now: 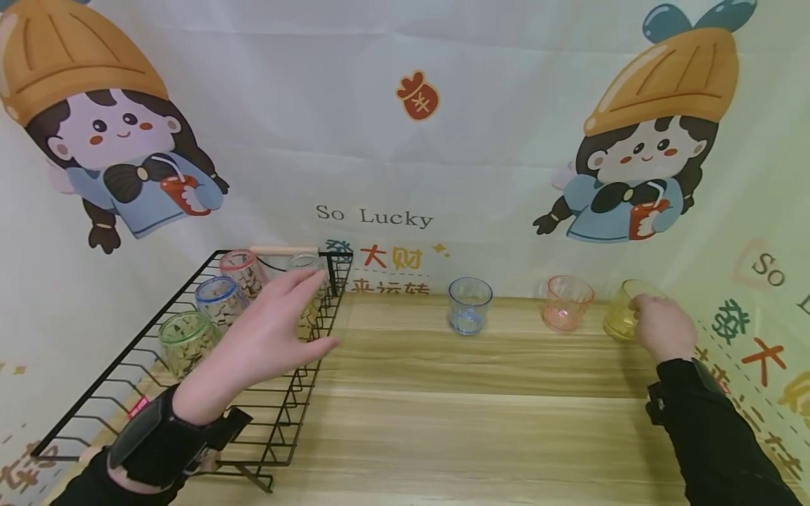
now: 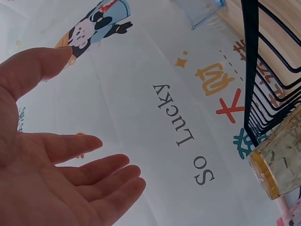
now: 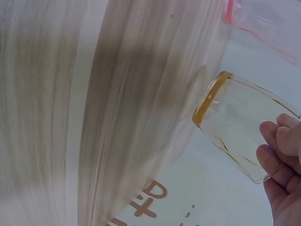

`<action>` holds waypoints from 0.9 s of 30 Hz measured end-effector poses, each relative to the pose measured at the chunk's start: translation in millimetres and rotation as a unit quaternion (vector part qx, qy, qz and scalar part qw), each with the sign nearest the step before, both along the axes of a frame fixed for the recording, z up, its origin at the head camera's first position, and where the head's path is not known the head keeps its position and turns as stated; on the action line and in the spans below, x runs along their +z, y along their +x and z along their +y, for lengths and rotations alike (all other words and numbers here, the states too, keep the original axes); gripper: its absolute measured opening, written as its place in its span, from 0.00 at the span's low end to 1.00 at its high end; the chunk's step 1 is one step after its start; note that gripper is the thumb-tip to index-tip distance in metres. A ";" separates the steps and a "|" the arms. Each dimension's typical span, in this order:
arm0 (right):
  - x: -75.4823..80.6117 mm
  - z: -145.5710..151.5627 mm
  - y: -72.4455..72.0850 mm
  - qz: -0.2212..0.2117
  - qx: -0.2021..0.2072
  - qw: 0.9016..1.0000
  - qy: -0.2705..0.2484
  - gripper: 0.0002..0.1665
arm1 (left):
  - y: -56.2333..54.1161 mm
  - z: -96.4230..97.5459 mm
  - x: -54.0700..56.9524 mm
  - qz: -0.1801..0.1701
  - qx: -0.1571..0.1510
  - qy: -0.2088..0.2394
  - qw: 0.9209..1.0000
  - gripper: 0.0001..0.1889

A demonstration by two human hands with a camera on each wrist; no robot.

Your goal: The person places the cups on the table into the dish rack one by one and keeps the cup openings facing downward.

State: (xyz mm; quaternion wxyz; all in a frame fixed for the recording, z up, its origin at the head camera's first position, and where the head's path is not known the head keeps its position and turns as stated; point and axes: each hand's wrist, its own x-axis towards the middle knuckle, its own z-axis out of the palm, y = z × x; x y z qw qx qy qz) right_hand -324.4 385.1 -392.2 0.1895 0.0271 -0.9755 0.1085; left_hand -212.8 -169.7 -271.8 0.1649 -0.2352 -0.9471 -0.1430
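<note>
Nearest me, the person's left hand [image 1: 272,337] hovers over the black wire rack [image 1: 126,352], thumb spread wide from the fingers, its grip empty. On the rack, a green-tinted glass tumbler [image 1: 190,344], a blue-rimmed glass tumbler [image 1: 223,306] and a red-rimmed glass tumbler [image 1: 245,273] look mouth-down, perhaps to drain. Well right of the rack, on the wood-grain counter [image 1: 481,443], the right hand [image 1: 667,327] pinches a transparent yellow glass tumbler [image 1: 620,320] near its top, probably because that wall is easiest to grasp. Between it and the rack are upright pink [image 1: 565,316] and blue [image 1: 470,316] glass tumblers, spaced apart, presumably for finger room. Beyond the rack hangs printed white cloth [image 1: 481,161].
</note>
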 end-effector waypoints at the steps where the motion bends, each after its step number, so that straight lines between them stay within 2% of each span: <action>1: 1.4 0.4 1.2 0.000 -0.002 1.000 -0.003 0.16 | -0.3 0.8 -0.2 -0.002 0.001 0.001 1.000 0.47; 10: 11.0 5.9 11.0 -0.012 0.009 0.999 -0.033 0.17 | -2.8 8.5 -4.9 -0.009 -0.007 0.004 1.000 0.48; 22: 22.2 -3.4 31.9 0.000 0.037 0.999 -0.037 0.15 | -1.5 12.2 -7.0 -0.002 -0.017 0.011 1.000 0.47; 27: 27.2 -12.7 38.9 0.024 0.041 0.998 -0.042 0.13 | -4.0 14.6 -8.4 -0.001 -0.020 0.013 1.000 0.47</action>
